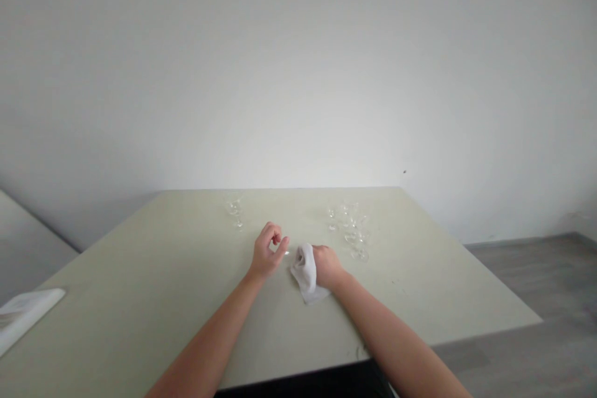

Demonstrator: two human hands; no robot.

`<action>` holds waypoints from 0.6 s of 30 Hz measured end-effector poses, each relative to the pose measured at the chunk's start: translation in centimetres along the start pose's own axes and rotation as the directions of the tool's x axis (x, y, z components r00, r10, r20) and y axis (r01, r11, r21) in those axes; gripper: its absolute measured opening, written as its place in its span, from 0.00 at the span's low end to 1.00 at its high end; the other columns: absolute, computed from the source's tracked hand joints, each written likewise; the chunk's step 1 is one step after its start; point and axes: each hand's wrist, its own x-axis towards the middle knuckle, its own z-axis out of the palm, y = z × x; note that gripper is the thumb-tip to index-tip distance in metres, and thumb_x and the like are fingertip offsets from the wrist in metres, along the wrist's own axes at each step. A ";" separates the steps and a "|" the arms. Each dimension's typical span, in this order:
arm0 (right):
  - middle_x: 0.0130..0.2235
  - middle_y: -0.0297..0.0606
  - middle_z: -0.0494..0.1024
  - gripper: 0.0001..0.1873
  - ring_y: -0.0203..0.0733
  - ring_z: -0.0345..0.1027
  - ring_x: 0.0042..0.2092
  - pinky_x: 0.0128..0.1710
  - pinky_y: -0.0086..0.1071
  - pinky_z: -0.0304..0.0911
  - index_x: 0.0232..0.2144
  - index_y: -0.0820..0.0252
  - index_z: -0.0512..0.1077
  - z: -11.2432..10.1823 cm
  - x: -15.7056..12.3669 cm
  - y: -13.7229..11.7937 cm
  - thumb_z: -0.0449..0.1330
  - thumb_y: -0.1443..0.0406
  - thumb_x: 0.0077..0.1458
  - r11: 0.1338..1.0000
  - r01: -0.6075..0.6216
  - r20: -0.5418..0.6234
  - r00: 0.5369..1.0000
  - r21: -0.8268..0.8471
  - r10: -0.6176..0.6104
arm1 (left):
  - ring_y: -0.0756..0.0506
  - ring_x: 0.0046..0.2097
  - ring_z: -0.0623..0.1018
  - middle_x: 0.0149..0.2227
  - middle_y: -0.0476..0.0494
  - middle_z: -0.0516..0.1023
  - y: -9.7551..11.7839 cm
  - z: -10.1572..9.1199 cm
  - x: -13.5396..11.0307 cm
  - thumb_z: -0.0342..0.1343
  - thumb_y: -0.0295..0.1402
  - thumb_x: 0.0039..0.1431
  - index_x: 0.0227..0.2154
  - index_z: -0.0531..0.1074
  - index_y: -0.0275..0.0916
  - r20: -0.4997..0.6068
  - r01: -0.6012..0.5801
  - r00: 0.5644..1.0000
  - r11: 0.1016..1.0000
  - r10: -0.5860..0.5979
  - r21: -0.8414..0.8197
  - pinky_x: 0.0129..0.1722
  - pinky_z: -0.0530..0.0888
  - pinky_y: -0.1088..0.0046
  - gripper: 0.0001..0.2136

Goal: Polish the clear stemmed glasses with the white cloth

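My left hand [267, 250] is above the middle of the table, its fingers curled and its thumb pointing right. A small clear glint shows beside the thumb, but I cannot make out what is in the hand. Just to the right, my right hand [328, 265] is closed on a white cloth [305, 270], which hangs in folds toward the table. Beyond the left hand stands a clear stemmed glass [234, 207]. Several more clear stemmed glasses [355, 233] are grouped close together past the right hand, their outlines overlapping.
The pale table [153, 305] reaches back to a plain wall [298, 74]. At the left edge lies a white flat object [32, 317], partly out of view. Grey flooring [527, 286] shows beyond the table's right edge. Small dark marks dot the tabletop at right.
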 end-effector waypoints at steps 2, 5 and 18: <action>0.36 0.44 0.79 0.09 0.44 0.73 0.38 0.35 0.30 0.58 0.37 0.62 0.73 -0.1 0.0 0.0 0.57 0.64 0.54 1.000 0.005 0.008 1.000 0.008 -0.005 | 0.48 0.29 0.62 0.26 0.51 0.59 -0.1 0.0 0.0 0.52 0.37 0.59 0.23 0.58 0.41 0.024 0.017 1.000 1.000 -0.016 -0.015 0.31 0.61 0.71 0.12; 0.37 0.44 0.79 0.10 0.44 0.74 0.39 0.36 0.30 0.58 0.37 0.62 0.73 -0.2 -0.1 -0.1 0.57 0.63 0.55 1.000 0.017 0.016 1.000 0.023 -0.017 | 0.49 0.28 0.61 0.26 0.52 0.58 -0.2 0.0 -0.1 0.50 0.37 0.60 0.24 0.58 0.41 0.055 0.024 0.998 1.000 -0.023 -0.010 0.30 0.60 0.71 0.12; 0.36 0.43 0.79 0.11 0.44 0.74 0.38 0.34 0.30 0.58 0.37 0.62 0.73 0.1 0.0 0.1 0.55 0.62 0.56 1.000 0.021 -0.019 1.000 0.009 -0.021 | 0.50 0.26 0.58 0.22 0.54 0.54 -0.4 0.2 -0.3 0.51 0.36 0.60 0.21 0.54 0.41 -0.017 0.034 0.999 0.997 -0.033 0.074 0.28 0.58 0.72 0.15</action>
